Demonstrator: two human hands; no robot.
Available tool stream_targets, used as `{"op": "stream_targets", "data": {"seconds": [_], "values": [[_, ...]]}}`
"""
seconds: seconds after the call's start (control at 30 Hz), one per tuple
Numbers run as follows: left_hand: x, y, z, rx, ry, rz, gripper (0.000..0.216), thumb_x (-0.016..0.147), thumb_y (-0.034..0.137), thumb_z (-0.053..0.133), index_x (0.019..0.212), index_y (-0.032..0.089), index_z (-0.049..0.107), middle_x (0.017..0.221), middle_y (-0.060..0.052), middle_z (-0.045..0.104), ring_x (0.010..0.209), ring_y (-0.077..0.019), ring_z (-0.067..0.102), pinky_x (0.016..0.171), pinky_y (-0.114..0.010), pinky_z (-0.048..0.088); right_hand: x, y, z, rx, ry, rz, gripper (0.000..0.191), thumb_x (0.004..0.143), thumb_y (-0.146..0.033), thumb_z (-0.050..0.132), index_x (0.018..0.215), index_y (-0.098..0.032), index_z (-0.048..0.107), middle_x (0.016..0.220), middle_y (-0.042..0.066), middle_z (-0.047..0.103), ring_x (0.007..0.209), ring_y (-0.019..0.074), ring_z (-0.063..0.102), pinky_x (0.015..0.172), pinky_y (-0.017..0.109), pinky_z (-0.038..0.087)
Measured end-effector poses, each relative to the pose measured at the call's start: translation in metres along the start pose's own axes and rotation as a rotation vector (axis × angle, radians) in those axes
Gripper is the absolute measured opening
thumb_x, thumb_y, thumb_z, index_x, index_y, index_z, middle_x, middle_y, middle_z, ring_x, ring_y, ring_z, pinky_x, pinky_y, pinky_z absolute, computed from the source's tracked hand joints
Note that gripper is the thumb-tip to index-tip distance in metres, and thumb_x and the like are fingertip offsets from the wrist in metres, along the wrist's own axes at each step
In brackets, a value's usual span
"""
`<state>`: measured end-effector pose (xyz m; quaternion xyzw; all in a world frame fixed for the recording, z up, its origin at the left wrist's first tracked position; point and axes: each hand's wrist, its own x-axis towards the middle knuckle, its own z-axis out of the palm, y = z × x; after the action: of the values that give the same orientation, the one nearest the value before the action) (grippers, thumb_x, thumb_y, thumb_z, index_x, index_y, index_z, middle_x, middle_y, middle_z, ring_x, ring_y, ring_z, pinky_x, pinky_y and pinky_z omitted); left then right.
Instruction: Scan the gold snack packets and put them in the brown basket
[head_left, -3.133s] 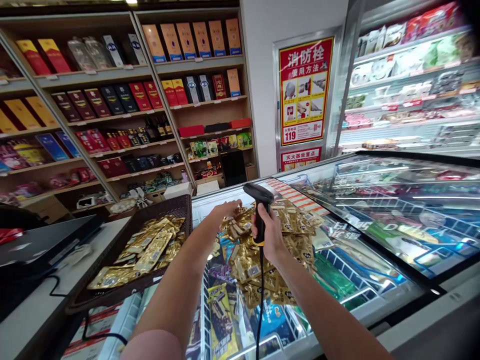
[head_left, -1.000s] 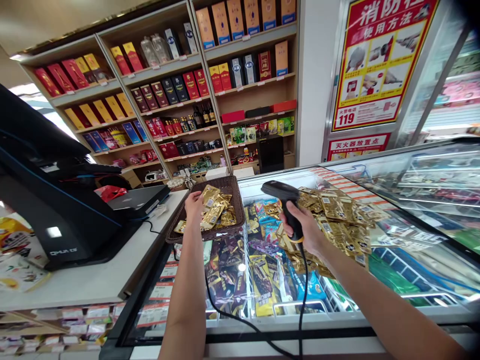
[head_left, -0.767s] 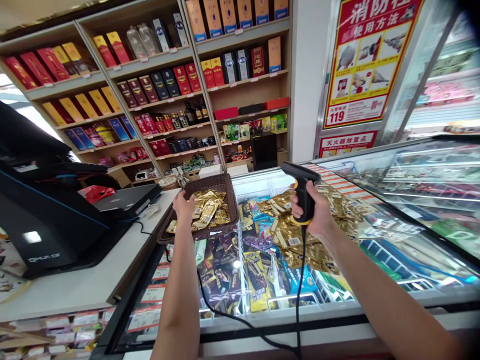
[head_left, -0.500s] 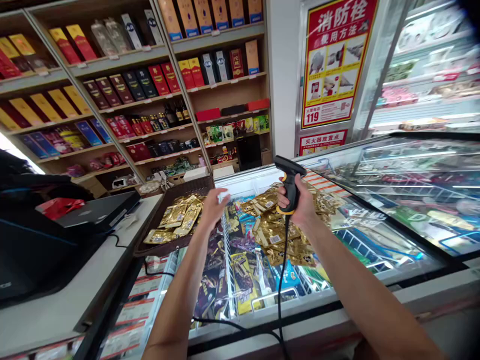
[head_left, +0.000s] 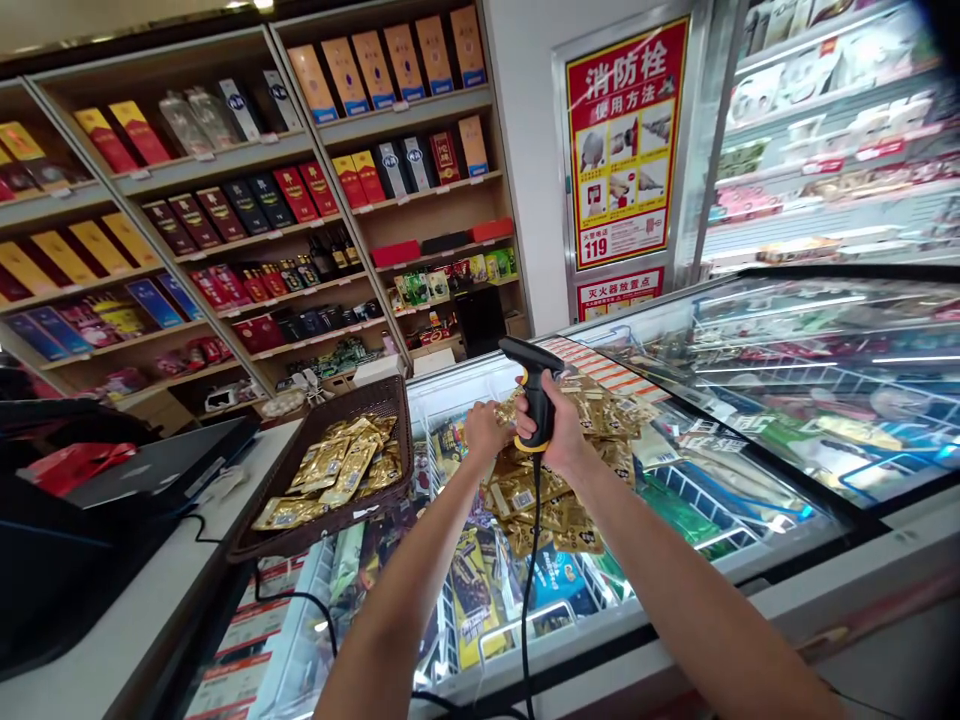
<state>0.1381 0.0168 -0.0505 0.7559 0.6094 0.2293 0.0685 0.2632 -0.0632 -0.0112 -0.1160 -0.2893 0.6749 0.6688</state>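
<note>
My right hand [head_left: 556, 425] is wrapped round the grip of a black and yellow barcode scanner [head_left: 531, 390], which it holds upright above the freezer, the cable hanging down. Beside it, my left hand [head_left: 486, 432] is at the upper left edge of a pile of gold foil packets [head_left: 525, 495]. Its fingers are bent away from me and partly hidden, so whether they pinch a packet cannot be seen. The pile lies on the glass top of the freezer. More gold packets [head_left: 349, 460] lie in a dark brown woven basket [head_left: 259, 510] to the left.
Ice-cream packs [head_left: 472, 590] show through the glass in wire baskets. A counter [head_left: 142, 590] with a black device [head_left: 52, 530] stands at left. Shelves [head_left: 277, 235] of boxed goods and a red fire-hydrant poster [head_left: 628, 60] are behind. The scanner cable [head_left: 531, 600] crosses the freezer's front.
My left hand has moved from beside the basket, right to the gold packet pile near the scanner. My right hand still holds the scanner. The view has shifted slightly.
</note>
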Motion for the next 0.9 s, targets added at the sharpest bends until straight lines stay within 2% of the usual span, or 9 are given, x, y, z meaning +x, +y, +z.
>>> {"op": "stream_targets", "data": {"seconds": [0.1,0.23,0.4,0.57,0.77,0.9], "values": [[-0.005,-0.012,-0.011,-0.113,0.069,0.041,0.029,0.083,0.026,0.069,0.112,0.022,0.070,0.113,-0.010,0.072,0.107,-0.0277,0.066,0.087,-0.035,0.047,-0.001,0.000,0.001,-0.009,-0.002,0.002,0.052,0.072,-0.065,0.079,0.092,-0.022,0.058,0.065,-0.007,0.054,0.041,0.0046,0.039,0.038,0.019,0.031],[-0.009,-0.044,-0.048,-0.374,0.113,0.029,0.018,0.079,0.028,0.071,0.096,0.023,0.073,0.095,-0.004,0.076,0.093,-0.0250,0.068,0.080,-0.032,0.047,-0.006,0.006,0.007,-0.061,-0.004,0.027,0.051,0.073,-0.065,0.079,0.090,-0.023,0.057,0.065,-0.007,0.053,0.041,0.0048,0.038,0.039,0.020,0.031],[-0.023,-0.080,-0.111,-0.761,0.202,-0.034,0.036,0.070,0.045,0.077,0.094,0.019,0.074,0.088,-0.004,0.074,0.076,-0.0203,0.066,0.067,-0.027,0.046,-0.021,0.024,0.022,-0.177,-0.022,0.073,0.051,0.073,-0.064,0.080,0.090,-0.021,0.059,0.066,-0.006,0.053,0.041,0.0037,0.038,0.039,0.019,0.029],[-0.043,-0.103,-0.158,-0.891,0.218,-0.137,0.046,0.063,0.052,0.081,0.093,0.017,0.073,0.077,-0.003,0.071,0.062,-0.0160,0.061,0.053,-0.024,0.042,-0.040,0.047,0.034,-0.383,-0.066,0.113,0.049,0.075,-0.062,0.079,0.080,-0.020,0.054,0.068,-0.004,0.056,0.041,0.0039,0.041,0.039,0.020,0.029],[-0.052,-0.116,-0.178,-0.929,0.329,-0.170,0.050,0.058,0.051,0.084,0.092,0.016,0.074,0.076,-0.003,0.072,0.062,-0.0161,0.062,0.053,-0.024,0.044,-0.051,0.067,0.029,-0.604,-0.224,0.128,0.045,0.082,-0.060,0.074,0.083,-0.021,0.053,0.063,-0.006,0.052,0.041,0.0052,0.039,0.041,0.022,0.030],[-0.051,-0.119,-0.180,-0.925,0.388,-0.160,0.049,0.059,0.049,0.083,0.094,0.015,0.074,0.078,-0.003,0.073,0.064,-0.0163,0.064,0.055,-0.023,0.045,-0.053,0.071,0.028,-0.737,-0.252,0.149,0.046,0.081,-0.061,0.075,0.089,-0.021,0.055,0.054,-0.009,0.046,0.039,0.0058,0.035,0.041,0.022,0.025]]}}
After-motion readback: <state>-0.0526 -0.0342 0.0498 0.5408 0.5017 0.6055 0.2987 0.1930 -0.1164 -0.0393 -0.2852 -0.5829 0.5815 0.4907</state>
